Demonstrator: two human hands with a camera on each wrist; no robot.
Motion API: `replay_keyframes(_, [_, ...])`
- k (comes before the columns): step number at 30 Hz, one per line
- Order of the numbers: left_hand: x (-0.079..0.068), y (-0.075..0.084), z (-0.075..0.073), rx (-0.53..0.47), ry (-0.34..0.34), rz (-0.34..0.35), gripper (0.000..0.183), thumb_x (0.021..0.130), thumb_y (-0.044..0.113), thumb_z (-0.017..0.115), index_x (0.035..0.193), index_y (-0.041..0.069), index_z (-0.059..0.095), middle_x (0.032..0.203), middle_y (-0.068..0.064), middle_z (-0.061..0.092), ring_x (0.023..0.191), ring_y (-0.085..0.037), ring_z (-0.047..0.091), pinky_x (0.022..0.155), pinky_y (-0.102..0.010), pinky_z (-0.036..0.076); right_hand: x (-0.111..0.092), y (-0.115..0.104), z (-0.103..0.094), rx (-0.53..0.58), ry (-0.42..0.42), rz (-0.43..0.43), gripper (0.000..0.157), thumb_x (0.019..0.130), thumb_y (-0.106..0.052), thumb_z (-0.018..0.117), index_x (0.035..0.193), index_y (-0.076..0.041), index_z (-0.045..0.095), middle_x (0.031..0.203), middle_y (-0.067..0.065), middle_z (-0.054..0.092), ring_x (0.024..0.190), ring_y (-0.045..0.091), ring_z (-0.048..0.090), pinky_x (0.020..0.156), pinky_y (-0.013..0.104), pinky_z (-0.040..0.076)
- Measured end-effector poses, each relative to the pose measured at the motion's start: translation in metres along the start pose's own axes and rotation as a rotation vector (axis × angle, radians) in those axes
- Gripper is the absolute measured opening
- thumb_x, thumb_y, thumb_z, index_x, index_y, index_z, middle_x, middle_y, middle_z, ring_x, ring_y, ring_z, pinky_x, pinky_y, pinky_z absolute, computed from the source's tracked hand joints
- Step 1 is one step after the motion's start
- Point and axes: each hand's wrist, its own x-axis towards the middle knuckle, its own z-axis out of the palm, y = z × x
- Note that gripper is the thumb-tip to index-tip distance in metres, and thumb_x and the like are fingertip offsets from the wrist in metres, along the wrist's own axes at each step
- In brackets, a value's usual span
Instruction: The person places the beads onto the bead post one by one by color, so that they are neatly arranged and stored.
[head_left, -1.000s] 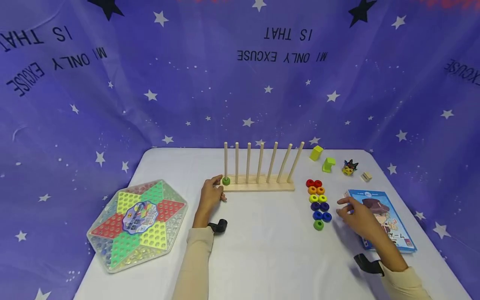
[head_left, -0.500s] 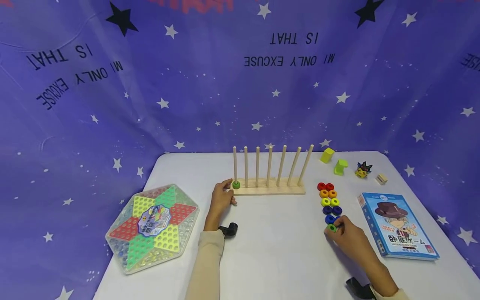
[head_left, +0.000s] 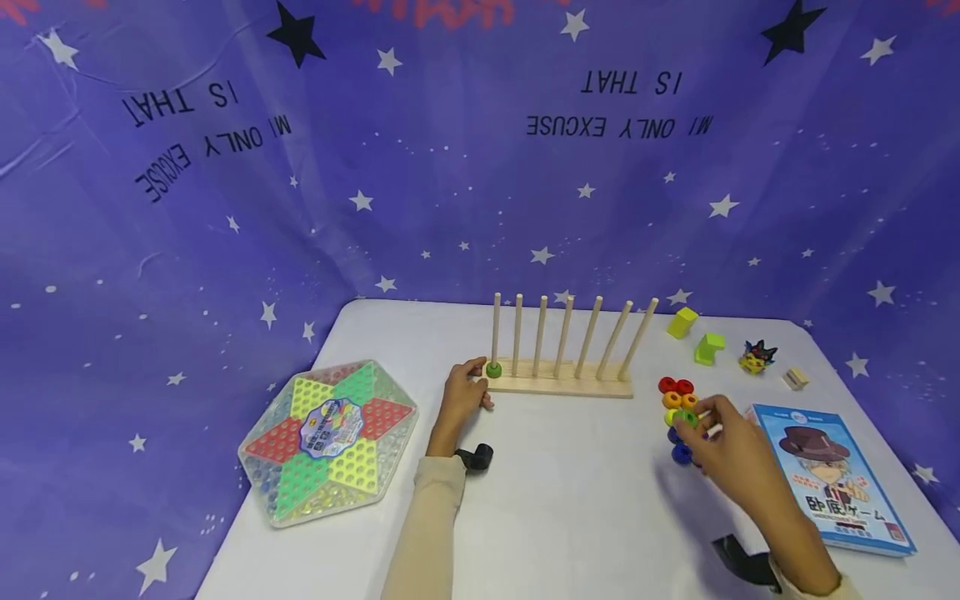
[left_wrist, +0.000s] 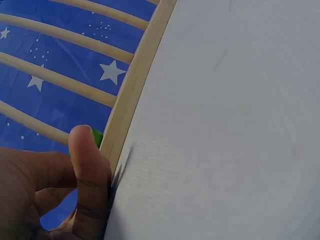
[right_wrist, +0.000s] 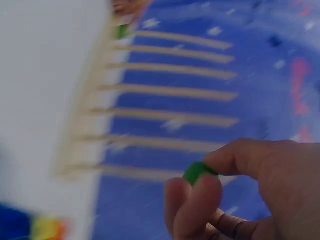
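My right hand (head_left: 742,454) pinches a green bead (right_wrist: 196,172) between thumb and fingertips. It hovers over two columns of coloured beads: red (head_left: 684,387), orange (head_left: 672,401), yellow and blue (head_left: 681,454), partly hidden by the hand. A wooden peg rack (head_left: 558,386) with a row of upright pegs stands at the back middle of the table. Another green bead (head_left: 493,371) sits at the foot of its leftmost peg. At that left end, my left hand (head_left: 461,396) grips the rack's base; in the left wrist view a finger lies along the base edge (left_wrist: 125,107).
A hexagonal Chinese checkers board (head_left: 330,442) lies on the left. To the right lies a blue game box (head_left: 832,479). Behind it are a yellow block (head_left: 682,322), a light green block (head_left: 708,348), a small figure (head_left: 757,357) and a small beige block (head_left: 796,379).
My right hand came in from the right, took the green bead at the near end of the columns and lifted it up and away from me. The left hand stays on the rack.
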Motion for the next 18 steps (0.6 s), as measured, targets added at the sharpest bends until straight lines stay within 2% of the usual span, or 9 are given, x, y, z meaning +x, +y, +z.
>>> replay_keyframes(3, [0.000, 0.000, -0.001, -0.005, -0.007, -0.008, 0.046, 0.090, -0.009, 0.051, 0.135, -0.002, 0.051, 0.110, -0.021, 0.045, 0.050, -0.014, 0.059, 0.052, -0.029, 0.061, 0.019, -0.043, -0.021, 0.053, 0.016, -0.112, 0.044, 0.093, -0.044, 0.056, 0.116, -0.008, 0.049, 0.095, 0.008, 0.057, 0.067, 0.019, 0.060, 0.043, 0.027, 0.053])
replay_keyframes(6, [0.001, 0.000, -0.001, -0.006, 0.004, -0.013, 0.046, 0.089, -0.009, 0.051, 0.134, -0.002, 0.051, 0.110, -0.020, 0.046, 0.049, -0.015, 0.058, 0.051, -0.030, 0.061, 0.042, -0.088, -0.037, 0.092, -0.026, -0.208, 0.043, 0.093, -0.045, 0.056, 0.118, -0.011, 0.047, 0.097, 0.007, 0.056, 0.067, 0.021, 0.062, 0.044, 0.030, 0.055])
replay_keyframes(9, [0.001, -0.002, 0.000, -0.005, 0.003, -0.012, 0.046, 0.088, -0.010, 0.051, 0.133, -0.002, 0.052, 0.109, -0.020, 0.046, 0.049, -0.014, 0.058, 0.050, -0.029, 0.061, 0.064, -0.128, -0.044, 0.106, -0.093, -0.269, 0.042, 0.093, -0.043, 0.057, 0.119, -0.012, 0.047, 0.095, 0.008, 0.056, 0.062, 0.023, 0.062, 0.045, 0.031, 0.056])
replay_keyframes(11, [0.000, -0.005, 0.001, 0.002, 0.000, -0.013, 0.046, 0.088, -0.010, 0.051, 0.133, -0.001, 0.052, 0.109, -0.020, 0.045, 0.049, -0.013, 0.059, 0.051, -0.028, 0.061, 0.079, -0.152, -0.041, 0.089, -0.128, -0.308, 0.039, 0.092, -0.040, 0.059, 0.118, -0.012, 0.048, 0.094, 0.007, 0.058, 0.061, 0.023, 0.063, 0.046, 0.031, 0.056])
replay_keyframes(13, [-0.001, -0.007, 0.001, 0.004, -0.003, -0.007, 0.046, 0.088, -0.010, 0.051, 0.133, -0.002, 0.052, 0.109, -0.020, 0.045, 0.050, -0.013, 0.058, 0.052, -0.028, 0.061, 0.095, -0.173, -0.035, 0.048, -0.150, -0.356, 0.036, 0.092, -0.035, 0.060, 0.117, -0.012, 0.050, 0.094, 0.006, 0.059, 0.066, 0.021, 0.062, 0.050, 0.030, 0.056])
replay_keyframes(18, [-0.002, -0.003, -0.001, 0.010, 0.016, 0.010, 0.045, 0.089, -0.008, 0.052, 0.133, 0.000, 0.053, 0.108, -0.019, 0.046, 0.051, -0.012, 0.059, 0.052, -0.028, 0.062, 0.131, -0.217, -0.011, -0.076, -0.190, -0.482, 0.030, 0.090, -0.029, 0.063, 0.114, -0.012, 0.056, 0.093, 0.002, 0.062, 0.075, 0.017, 0.059, 0.058, 0.031, 0.052])
